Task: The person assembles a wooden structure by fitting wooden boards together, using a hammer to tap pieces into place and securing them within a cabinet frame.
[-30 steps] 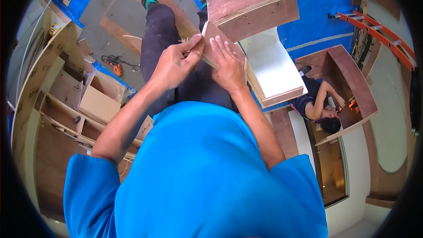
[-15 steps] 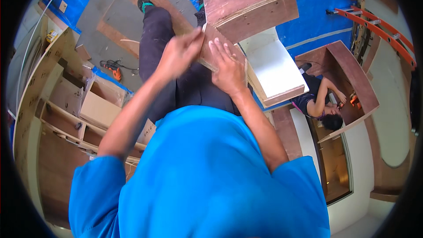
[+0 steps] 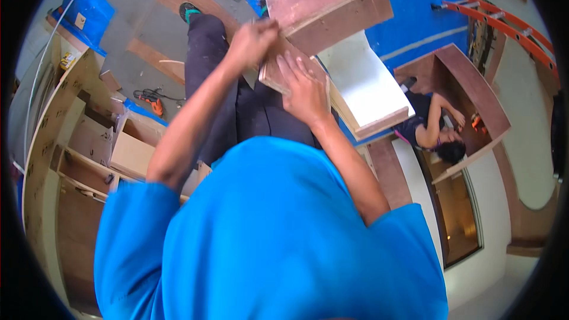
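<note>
My right hand point(image 3: 305, 92) lies with outstretched fingers on a reddish-brown plywood panel point(image 3: 274, 77), pressing its face near the cut edge. At the panel's far left edge my left hand point(image 3: 253, 41), blurred by motion, has its fingers curled; what they hold, if anything, cannot be made out. The panel rests over my dark trousers point(image 3: 207, 77) and adjoins a larger curved plywood piece point(image 3: 332, 0). A white-faced board point(image 3: 364, 83) with bare wood edges extends to the right of my right hand.
An orange power tool point(image 3: 156, 106) with a cord lies on the grey floor at left, by wooden cabinet frames point(image 3: 89, 166). At right, a co-worker point(image 3: 432, 121) is beside an open plywood box point(image 3: 474, 95). An orange ladder point(image 3: 504, 26) stands beyond.
My left hand has shifted slightly up and right along the panel's edge, and the pale strip beside it no longer shows. My right hand stays on the panel; the view has shifted a little.
</note>
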`<act>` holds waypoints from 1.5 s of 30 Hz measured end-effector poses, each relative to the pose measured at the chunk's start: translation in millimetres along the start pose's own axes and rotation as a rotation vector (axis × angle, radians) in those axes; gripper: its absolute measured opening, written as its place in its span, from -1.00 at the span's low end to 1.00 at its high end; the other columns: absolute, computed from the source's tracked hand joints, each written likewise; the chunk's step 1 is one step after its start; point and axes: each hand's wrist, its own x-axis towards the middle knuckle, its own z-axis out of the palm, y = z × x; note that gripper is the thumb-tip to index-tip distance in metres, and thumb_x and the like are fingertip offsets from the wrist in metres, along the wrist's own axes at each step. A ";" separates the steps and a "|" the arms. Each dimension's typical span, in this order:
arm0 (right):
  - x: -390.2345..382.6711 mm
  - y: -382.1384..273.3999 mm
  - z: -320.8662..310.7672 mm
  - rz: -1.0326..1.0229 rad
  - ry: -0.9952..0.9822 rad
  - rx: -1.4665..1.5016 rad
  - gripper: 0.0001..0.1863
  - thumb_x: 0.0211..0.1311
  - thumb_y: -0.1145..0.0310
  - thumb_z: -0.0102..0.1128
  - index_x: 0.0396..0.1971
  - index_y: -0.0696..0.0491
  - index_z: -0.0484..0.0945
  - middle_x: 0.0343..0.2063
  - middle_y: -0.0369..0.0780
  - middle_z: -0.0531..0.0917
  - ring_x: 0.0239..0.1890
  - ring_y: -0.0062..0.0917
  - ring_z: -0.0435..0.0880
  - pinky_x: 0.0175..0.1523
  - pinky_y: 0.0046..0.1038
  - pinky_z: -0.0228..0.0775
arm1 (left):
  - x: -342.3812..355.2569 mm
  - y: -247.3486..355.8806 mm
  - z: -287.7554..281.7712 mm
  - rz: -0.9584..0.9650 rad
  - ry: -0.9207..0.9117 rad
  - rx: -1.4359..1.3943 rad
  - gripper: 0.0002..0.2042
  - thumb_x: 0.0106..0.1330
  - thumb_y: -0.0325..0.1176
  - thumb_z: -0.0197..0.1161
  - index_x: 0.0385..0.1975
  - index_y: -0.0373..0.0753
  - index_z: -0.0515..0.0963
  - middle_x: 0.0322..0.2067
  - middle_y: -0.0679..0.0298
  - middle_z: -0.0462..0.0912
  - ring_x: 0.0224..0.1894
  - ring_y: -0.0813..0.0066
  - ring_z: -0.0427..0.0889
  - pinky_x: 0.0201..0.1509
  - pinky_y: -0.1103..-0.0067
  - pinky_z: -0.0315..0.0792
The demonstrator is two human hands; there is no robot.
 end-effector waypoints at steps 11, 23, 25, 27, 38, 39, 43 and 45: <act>12.7 3.5 -5.2 0.014 -0.011 0.034 -0.08 0.01 0.43 0.34 0.49 -0.12 0.27 0.47 -0.14 0.34 0.43 -0.05 0.41 0.35 0.05 0.43 | -71.1 33.6 -14.9 -0.106 -0.020 -0.104 -0.51 0.46 -0.21 0.16 0.30 -0.36 0.50 -0.35 0.19 0.71 -0.37 0.50 0.57 -0.17 0.41 0.53; 10.2 0.6 -2.2 0.036 0.004 0.047 -0.11 0.03 0.46 0.29 0.48 -0.10 0.29 0.46 -0.13 0.37 0.43 -0.04 0.41 0.35 0.06 0.42 | -88.4 49.4 -23.2 -0.158 -0.054 -0.100 -0.50 0.49 -0.06 0.15 0.26 -0.27 0.54 -0.42 -0.14 0.69 -0.29 0.23 0.77 -0.12 0.37 0.55; 11.7 1.8 -3.4 0.020 0.003 0.001 -0.10 0.02 0.45 0.31 0.48 -0.10 0.29 0.46 -0.14 0.37 0.42 -0.05 0.42 0.34 0.05 0.43 | -60.2 26.7 -9.8 -0.014 0.007 -0.077 -0.51 0.48 -0.09 0.15 0.24 -0.31 0.55 -0.37 -0.16 0.70 -0.24 0.20 0.80 -0.08 0.35 0.56; 0.0 -0.8 -0.2 -0.009 0.021 0.012 -0.09 -0.02 0.47 0.31 0.47 -0.09 0.30 0.46 -0.14 0.37 0.41 -0.05 0.43 0.35 0.03 0.43 | 1.3 -11.8 8.1 0.064 0.035 -0.017 -0.52 0.44 -0.15 0.16 0.21 -0.37 0.57 -0.22 0.09 0.78 -0.27 0.53 0.67 -0.10 0.52 0.54; 4.9 2.6 3.4 0.009 0.022 0.011 -0.05 -0.02 0.44 0.36 0.50 -0.09 0.26 0.46 -0.12 0.36 0.41 -0.01 0.42 0.32 0.06 0.44 | -91.8 48.7 -22.0 -0.237 -0.114 -0.169 -0.50 0.51 -0.13 0.15 0.24 -0.43 0.53 -0.27 0.31 0.66 -0.31 0.61 0.54 -0.17 0.57 0.49; 7.8 2.7 2.1 0.001 0.021 -0.011 -0.05 -0.02 0.44 0.36 0.49 -0.08 0.26 0.46 -0.11 0.36 0.41 -0.01 0.42 0.33 0.05 0.44 | -63.6 21.1 -10.8 -0.088 -0.048 -0.094 -0.50 0.50 -0.13 0.16 0.25 -0.41 0.54 -0.30 0.33 0.65 -0.33 0.63 0.53 -0.21 0.58 0.48; 12.9 9.6 -3.6 -0.068 0.047 0.011 -0.07 -0.01 0.45 0.34 0.49 -0.08 0.27 0.46 -0.11 0.36 0.40 -0.01 0.44 0.34 0.02 0.44 | 36.5 -19.8 10.0 -0.250 -0.038 -0.150 -0.48 0.43 -0.11 0.22 0.24 -0.39 0.56 -0.15 0.17 0.74 -0.28 0.58 0.59 -0.15 0.59 0.50; 10.2 5.7 -4.9 -0.047 0.044 0.042 -0.09 0.00 0.44 0.33 0.48 -0.08 0.29 0.46 -0.11 0.37 0.38 -0.02 0.46 0.34 0.00 0.43 | 21.5 -21.2 12.2 -0.118 0.056 -0.189 -0.48 0.45 -0.15 0.20 0.26 -0.40 0.54 -0.06 0.17 0.74 -0.13 0.58 0.63 0.02 0.61 0.51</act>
